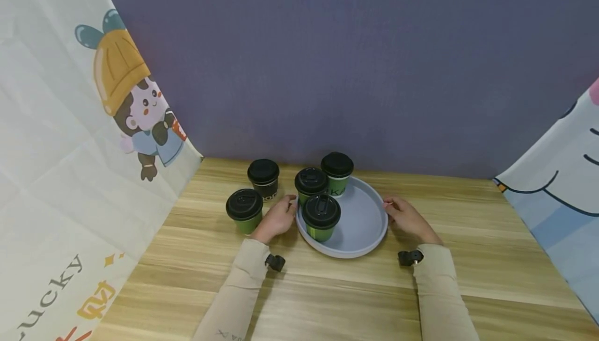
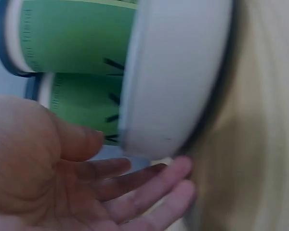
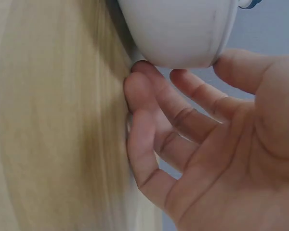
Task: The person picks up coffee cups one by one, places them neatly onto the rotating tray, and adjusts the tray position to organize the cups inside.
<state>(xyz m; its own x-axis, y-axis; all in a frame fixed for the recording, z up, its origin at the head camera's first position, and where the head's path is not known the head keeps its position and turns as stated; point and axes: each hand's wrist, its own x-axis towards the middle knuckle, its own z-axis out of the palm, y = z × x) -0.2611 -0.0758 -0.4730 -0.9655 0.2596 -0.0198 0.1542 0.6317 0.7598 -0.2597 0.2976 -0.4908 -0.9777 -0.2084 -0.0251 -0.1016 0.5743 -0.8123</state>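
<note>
A round pale grey tray with a raised rim rests on the wooden table. Three green paper cups with black lids stand on its left half: a front cup, a middle cup and a back cup. My left hand holds the tray's left edge, fingertips low on the outer wall and thumb near the rim beside the cups. On the opposite side, my right hand holds the edge, thumb at the rim and fingers curled by the tray's underside.
Left of the tray stand a black paper cup and another green cup, both with black lids; the green one is close to my left hand. A purple-grey partition rises behind the table. Printed white cloths hang at both sides.
</note>
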